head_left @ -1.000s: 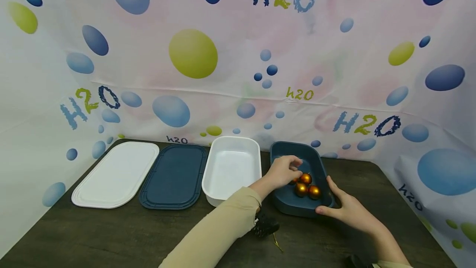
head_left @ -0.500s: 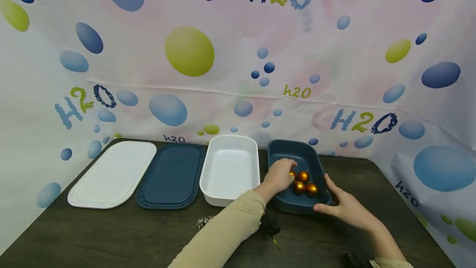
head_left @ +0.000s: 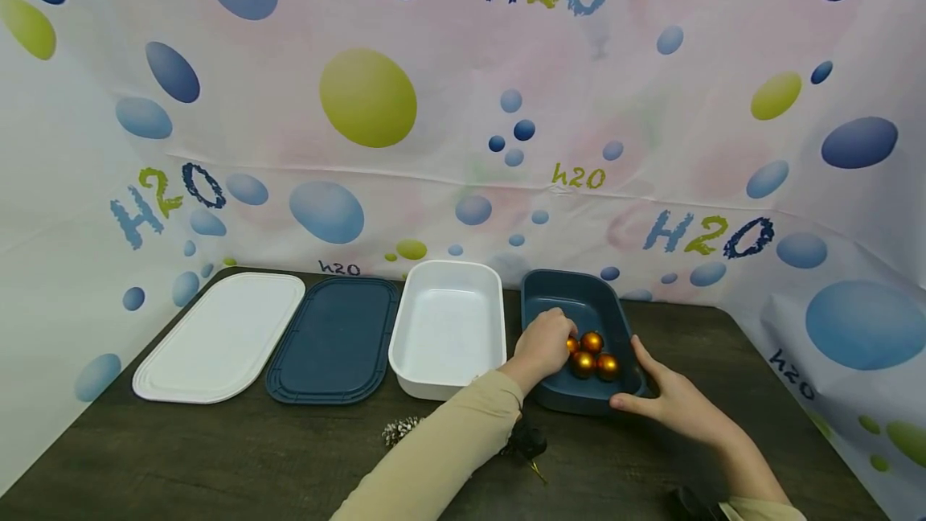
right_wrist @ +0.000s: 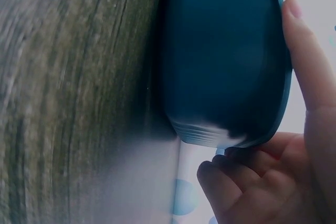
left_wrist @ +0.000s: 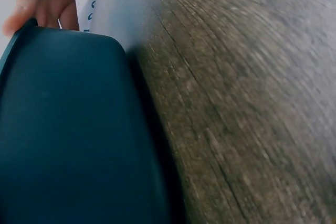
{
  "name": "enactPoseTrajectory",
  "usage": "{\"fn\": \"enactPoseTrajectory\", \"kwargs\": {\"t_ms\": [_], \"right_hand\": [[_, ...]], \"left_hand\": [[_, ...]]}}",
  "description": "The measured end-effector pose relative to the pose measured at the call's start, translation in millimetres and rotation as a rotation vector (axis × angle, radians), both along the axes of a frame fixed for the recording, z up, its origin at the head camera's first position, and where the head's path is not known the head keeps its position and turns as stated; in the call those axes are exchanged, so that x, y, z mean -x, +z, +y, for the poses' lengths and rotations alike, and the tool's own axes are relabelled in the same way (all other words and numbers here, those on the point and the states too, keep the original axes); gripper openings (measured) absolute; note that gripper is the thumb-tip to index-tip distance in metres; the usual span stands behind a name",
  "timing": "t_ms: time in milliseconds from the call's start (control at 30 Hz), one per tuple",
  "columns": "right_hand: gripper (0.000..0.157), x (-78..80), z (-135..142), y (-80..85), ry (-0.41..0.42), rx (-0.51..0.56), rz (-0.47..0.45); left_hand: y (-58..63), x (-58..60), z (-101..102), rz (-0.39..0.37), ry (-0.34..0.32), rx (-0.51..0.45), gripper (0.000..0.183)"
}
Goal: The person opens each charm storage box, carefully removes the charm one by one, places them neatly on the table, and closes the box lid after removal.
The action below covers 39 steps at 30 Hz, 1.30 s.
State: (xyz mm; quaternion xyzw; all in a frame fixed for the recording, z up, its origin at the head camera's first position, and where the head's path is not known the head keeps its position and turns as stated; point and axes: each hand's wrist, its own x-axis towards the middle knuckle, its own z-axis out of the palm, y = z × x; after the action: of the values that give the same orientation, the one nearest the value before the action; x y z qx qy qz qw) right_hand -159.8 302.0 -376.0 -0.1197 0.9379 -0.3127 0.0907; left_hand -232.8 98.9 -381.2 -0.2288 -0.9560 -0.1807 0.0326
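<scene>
- Evidently the anchor: right hand (head_left: 678, 402), its grip clamped on the near right corner of the blue container (head_left: 571, 401) — thumb on the rim, fingers bent around the outside — presumably so the container won't slide.
- Left hand (head_left: 544, 346), reaching inside over the near left wall; fingertips hidden beside one ball, so I cannot tell whether its grip is closed on anything.
- Gold balls (head_left: 583, 364), four visible: bunched in the container's near half, walls likely keeping them from rolling away.
- White container (head_left: 448, 385): upright, just left of the blue one, mouth up.
- Blue lid (head_left: 333, 340) and white lid (head_left: 220, 336): flat on the bench (head_left: 239, 465) farther left, apparently set aside to leave both containers uncovered.
- Frosted piece (head_left: 399, 430) and gold cord (head_left: 538, 470): nearer the person — either side of the left sleeve (head_left: 448, 449), purpose unclear.
</scene>
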Motion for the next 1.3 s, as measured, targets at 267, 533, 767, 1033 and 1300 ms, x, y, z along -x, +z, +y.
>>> {"fn": "enactPoseTrajectory", "kwargs": {"t_ms": [267,533,767,1033,1300], "right_hand": [[0.1,-0.6,0,0.8,-0.004,-0.002,-0.003],[0.099,-0.5,0,-1.7,-0.003,0.011,-0.015],[0.099,0.7,1,-1.2,0.001,0.021,-0.019],[0.101,-0.5,0,-0.1,0.007,-0.003,0.005],[0.102,0.0,-1,-0.4,0.011,-0.008,-0.013]], "left_hand": [[-0.5,0.2,0,-0.005,0.002,-0.029,0.018],[9.3,1.5,-12,-0.037,-0.075,-0.343,0.027],[46.8,-9.0,-42,-0.077,-0.217,-0.525,0.028],[78.8,-52.7,-120,-0.154,-0.281,-0.62,0.027],[61.1,-105.2,-197,-0.151,-0.215,-0.604,0.026]]}}
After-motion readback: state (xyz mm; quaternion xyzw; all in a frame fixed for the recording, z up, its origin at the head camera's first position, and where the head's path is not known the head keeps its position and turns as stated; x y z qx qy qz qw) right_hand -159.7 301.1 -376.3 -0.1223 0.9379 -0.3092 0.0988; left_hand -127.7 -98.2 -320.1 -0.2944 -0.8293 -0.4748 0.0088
